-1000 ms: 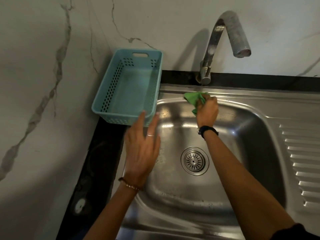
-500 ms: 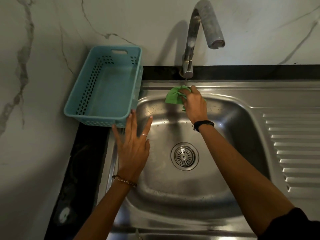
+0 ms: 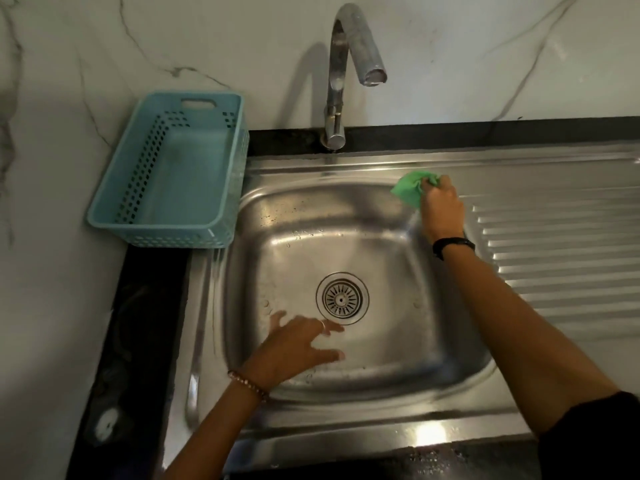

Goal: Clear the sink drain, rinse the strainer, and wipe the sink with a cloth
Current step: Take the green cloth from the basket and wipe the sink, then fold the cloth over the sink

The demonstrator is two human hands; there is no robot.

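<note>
Right hand (image 3: 442, 211) grip on green cloth (image 3: 408, 190), sink (image 3: 346, 174) rim

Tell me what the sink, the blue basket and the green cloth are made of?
The sink looks like stainless steel: silvery, brushed, with bright reflections and pressed ridges on its right side. The blue basket looks like moulded plastic: one matte colour, with neat rows of holes and a cut-out handle. The green cloth looks like soft fabric, perhaps microfibre, since it bunches and folds in the right hand.
</note>
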